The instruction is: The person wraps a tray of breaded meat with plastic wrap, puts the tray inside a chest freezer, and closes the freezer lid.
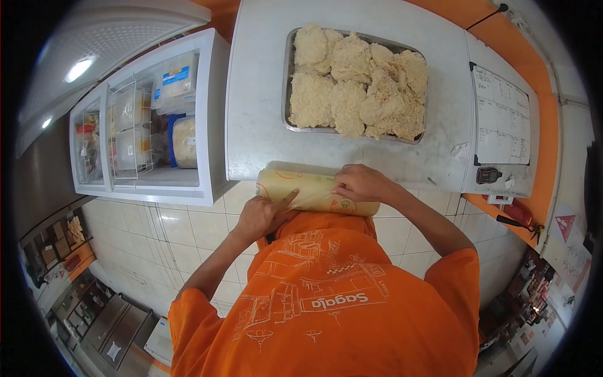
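- Nearest, a person's orange shirt (339, 308) fills the lower part of the view, printed with white line drawings.
- At the waist, a pale yellow roll (317, 188) lies crosswise, just in front of the surface's near edge.
- The left hand (264, 215) is at the roll's near left side, index finger stretched over its top; the other fingers are partly hidden, so I cannot tell whether they grip.
- The right hand (361, 182) is on the roll's right half, fingers bent and bunched, tips against the clear film (314, 200). I cannot tell whether they have caught an edge.
- Likely trouble here: uneven picking could split the film or make it cling to itself. Loose support could drop the roll onto the tiled floor (169, 229).
- Beyond, on the pale surface (257, 94), a metal tray (314, 130) holds crumb-coated pieces (314, 100), overlapping at the right. Heaped close to the rim there, they could slide off if the tray were tilted; a knock could shed crumbs.
- Left of the surface is a white freezer (212, 125) with packed tubs, its lid raised; left that way, it would lose cold.
- Farther right lies a written whiteboard (502, 119).
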